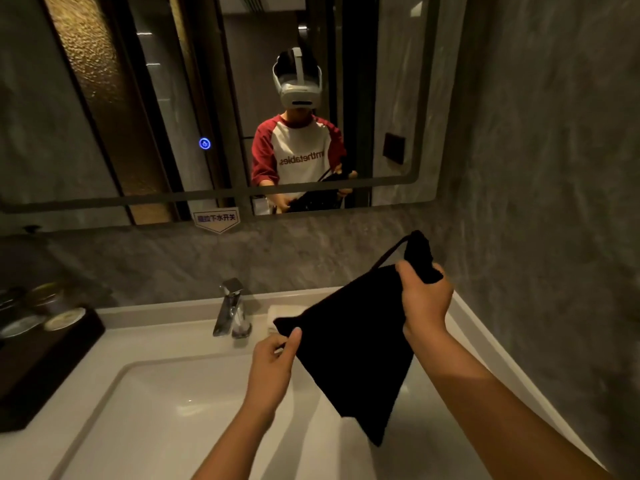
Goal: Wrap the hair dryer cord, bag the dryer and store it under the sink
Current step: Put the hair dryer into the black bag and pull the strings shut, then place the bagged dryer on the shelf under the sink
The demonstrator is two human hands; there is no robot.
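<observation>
A black drawstring bag hangs in the air over the right side of the white sink. My left hand pinches the bag's left corner between thumb and fingers. My right hand grips the bag's upper right part, where the cloth is bunched and a drawstring loop sticks up. The bag looks flat and limp. No hair dryer or cord shows in this view.
A chrome faucet stands behind the basin. A dark tray with cups and dishes sits on the counter at left. A large mirror covers the wall ahead, a grey stone wall closes in on the right.
</observation>
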